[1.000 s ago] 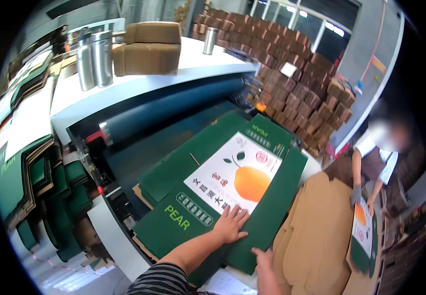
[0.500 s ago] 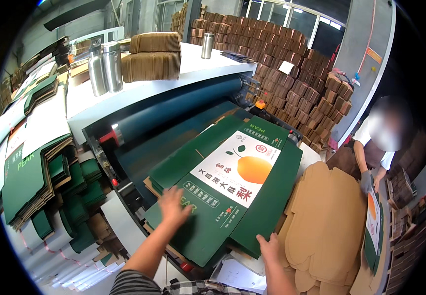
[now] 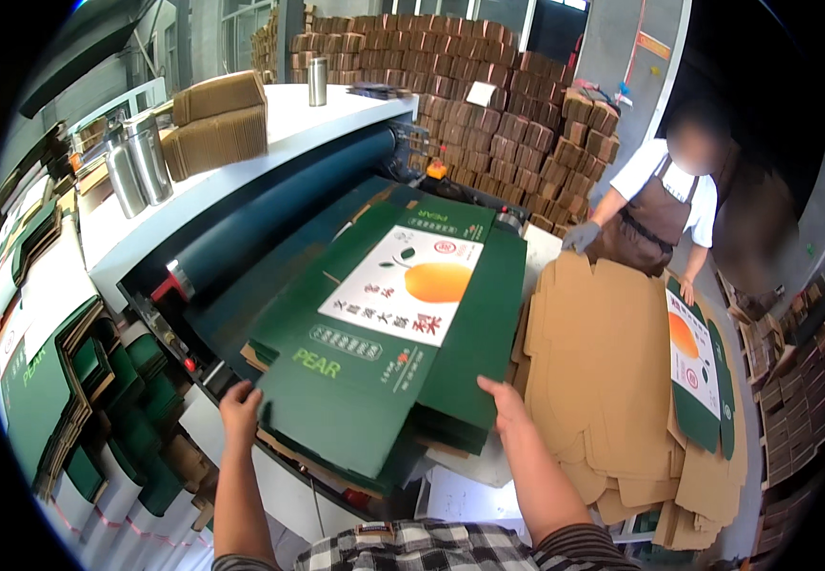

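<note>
A green flat cardboard box blank [image 3: 336, 419] with a white panel and an orange pear picture lies on top of other green blanks, on the bed of a roller machine [image 3: 231, 295]. My left hand [image 3: 240, 416] is closed at its near left edge, fingers curled in against the corner. At the right edge my right hand [image 3: 506, 403] grips the green cardboard, thumb on top and the other fingers mostly hidden. The blanks underneath stick out a little at the near side.
Plain brown blanks [image 3: 603, 371] are piled to the right, where a person in a brown apron [image 3: 655, 209] handles a printed green blank [image 3: 693, 357]. Metal flasks [image 3: 149, 157] and folded cardboard [image 3: 217, 128] stand on the machine's white top. Green blanks [image 3: 41, 400] are stacked left.
My left hand has moved from the top of the printed blank to its near left edge and closed. My right hand stays at the right edge. The co-worker has straightened up, one gloved hand on the brown pile.
</note>
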